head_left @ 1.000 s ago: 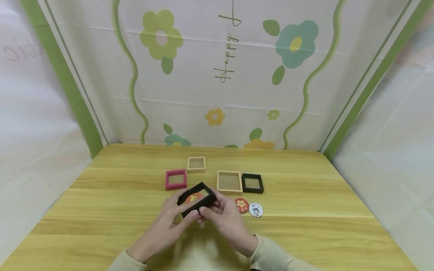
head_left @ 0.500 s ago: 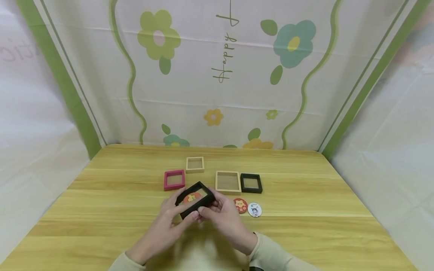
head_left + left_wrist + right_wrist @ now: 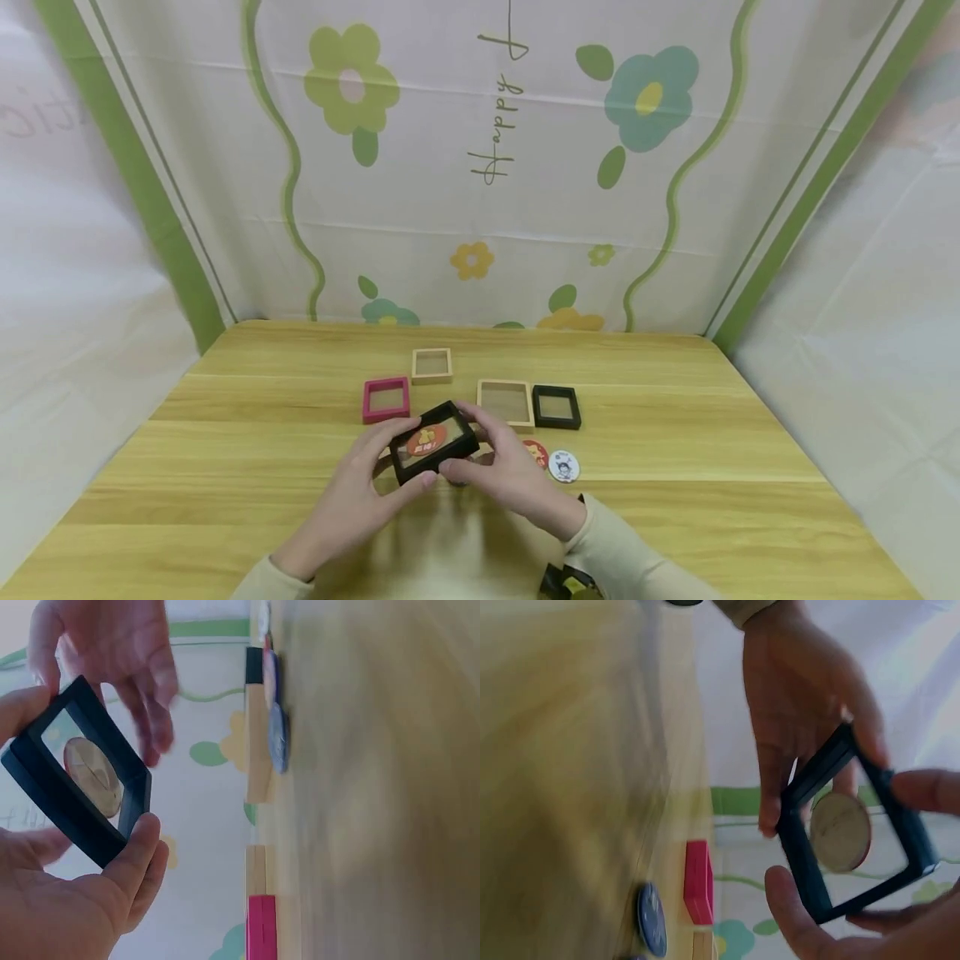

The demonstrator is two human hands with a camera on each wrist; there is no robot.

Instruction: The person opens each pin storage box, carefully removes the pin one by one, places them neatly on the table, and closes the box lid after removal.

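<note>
Both hands hold a thick black display frame tilted above the table. A round red badge with a yellow figure is held in its clear window; from the wrist views its plain back shows. My left hand grips the frame's left end between thumb and fingers. At the right end my right hand pinches it, thumb on the near edge and fingers at the far corner. Behind the right hand lies a red star badge, partly covered, beside a white badge. A dark badge edge peeks out under the right thumb.
Beyond the hands lie a magenta frame, a small light-wood frame, a larger light-wood frame and another black frame. A printed cloth rises behind the wooden table.
The left index finger has drawn back from across the window to the frame's far edge, baring the whole badge. The right fingers have spread to the far corner; the frame has turned slightly.
</note>
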